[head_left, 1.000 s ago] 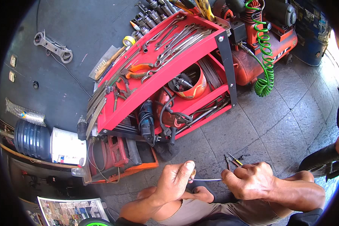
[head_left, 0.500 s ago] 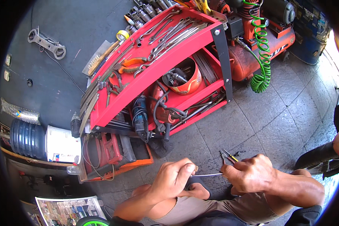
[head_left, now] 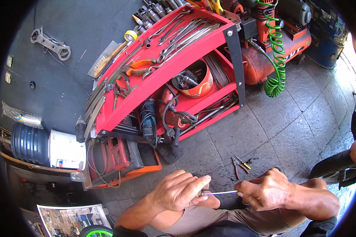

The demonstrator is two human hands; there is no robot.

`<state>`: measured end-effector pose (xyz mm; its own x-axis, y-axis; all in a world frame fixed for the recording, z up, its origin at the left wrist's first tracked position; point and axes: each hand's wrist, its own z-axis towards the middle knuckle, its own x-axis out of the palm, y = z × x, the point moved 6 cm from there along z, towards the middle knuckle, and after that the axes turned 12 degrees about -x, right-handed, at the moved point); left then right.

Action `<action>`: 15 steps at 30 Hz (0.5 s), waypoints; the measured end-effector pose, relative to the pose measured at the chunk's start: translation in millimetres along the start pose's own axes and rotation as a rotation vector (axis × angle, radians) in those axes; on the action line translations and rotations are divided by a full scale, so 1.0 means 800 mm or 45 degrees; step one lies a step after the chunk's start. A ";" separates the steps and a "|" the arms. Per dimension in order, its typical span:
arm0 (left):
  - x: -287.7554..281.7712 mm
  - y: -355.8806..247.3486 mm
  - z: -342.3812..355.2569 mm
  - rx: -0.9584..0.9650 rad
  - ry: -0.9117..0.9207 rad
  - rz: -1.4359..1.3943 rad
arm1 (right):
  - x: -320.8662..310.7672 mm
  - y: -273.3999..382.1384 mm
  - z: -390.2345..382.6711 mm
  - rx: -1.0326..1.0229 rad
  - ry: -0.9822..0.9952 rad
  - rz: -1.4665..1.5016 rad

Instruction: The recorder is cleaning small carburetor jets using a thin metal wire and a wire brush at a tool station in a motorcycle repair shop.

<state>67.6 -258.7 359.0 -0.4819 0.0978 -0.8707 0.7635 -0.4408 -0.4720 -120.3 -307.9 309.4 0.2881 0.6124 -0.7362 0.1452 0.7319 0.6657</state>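
Note:
A thin pale wire or strip (head_left: 223,192) stretches between my two hands above my knees. My left hand (head_left: 178,190) is closed, thumb on top, round a small brownish piece (head_left: 206,189) where the strip's left end sits. What that piece is I cannot make out. Fingers curled, my right hand (head_left: 267,190) pinches the strip's other end between thumb and forefinger. On the floor just beyond my right hand lie pliers (head_left: 238,167) with one yellow handle showing, partly overlapping another slim tool.
Ahead stands a red tool cart (head_left: 174,65) with wrenches, orange-handled pliers and power tools. A red air compressor (head_left: 275,55) with a coiled green hose (head_left: 275,85) is beyond it. A black tyre (head_left: 336,164) is at right; a white bucket (head_left: 67,149) at left.
My left hand has turned and its fingers have loosened upward, showing more of the brownish piece. Both hands and the strip are slightly lower, so the pliers on the floor show more fully.

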 end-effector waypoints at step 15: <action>0.012 0.005 -0.001 -0.026 0.258 -0.528 | -0.010 0.010 -0.004 -0.211 -0.092 -0.180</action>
<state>66.1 -258.4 348.6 -0.6563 0.4359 -0.6159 0.5330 -0.3098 -0.7873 -124.9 -305.8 320.5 0.3436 0.4814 -0.8063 0.0336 0.8518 0.5228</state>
